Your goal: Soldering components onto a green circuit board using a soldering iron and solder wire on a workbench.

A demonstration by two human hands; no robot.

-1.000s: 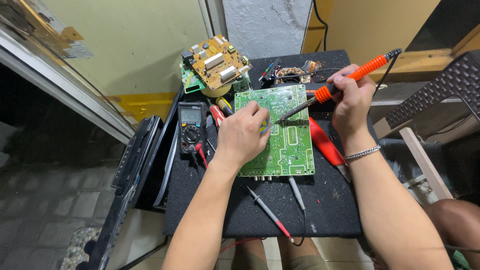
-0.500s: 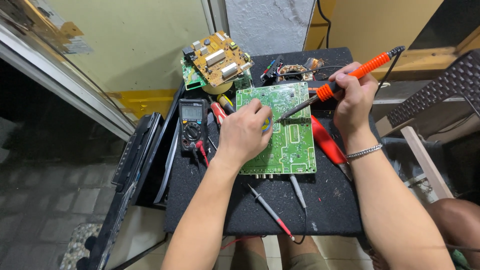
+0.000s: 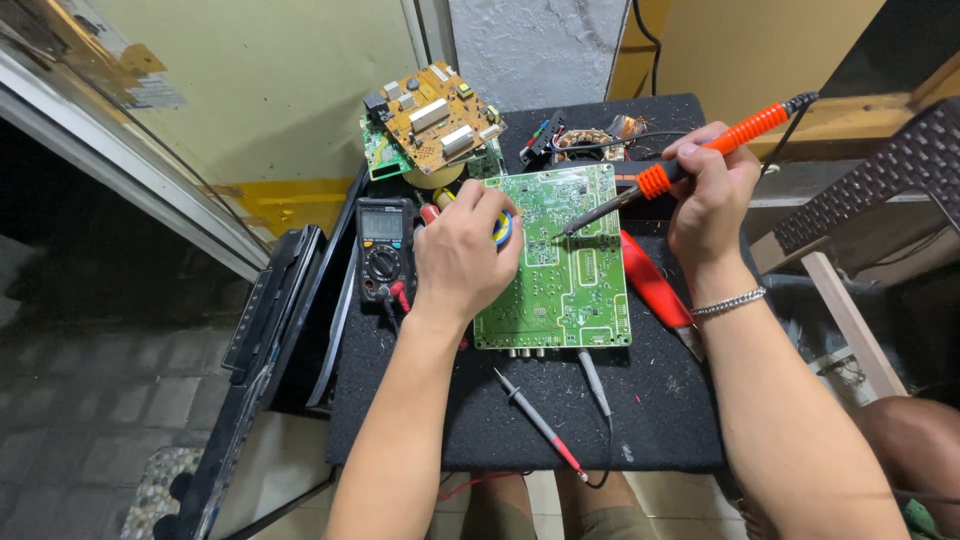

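The green circuit board (image 3: 560, 265) is being steadied mid-table by the closed left hand (image 3: 462, 262), so the soldering iron (image 3: 690, 160), being gripped pen-like in the right hand (image 3: 712, 195), can be aimed at it.

Board's (image 3: 570, 270) left edge under left hand (image 3: 462, 262), yellow-blue object (image 3: 503, 228) mostly hidden behind fingers, iron's (image 3: 690, 160) tip contact too small to tell

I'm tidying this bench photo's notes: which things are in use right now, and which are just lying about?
In use:
right hand holding the orange soldering iron
green circuit board
left hand on a small yellow-blue roll

Lying about:
multimeter
two probes
tan circuit board
red tool
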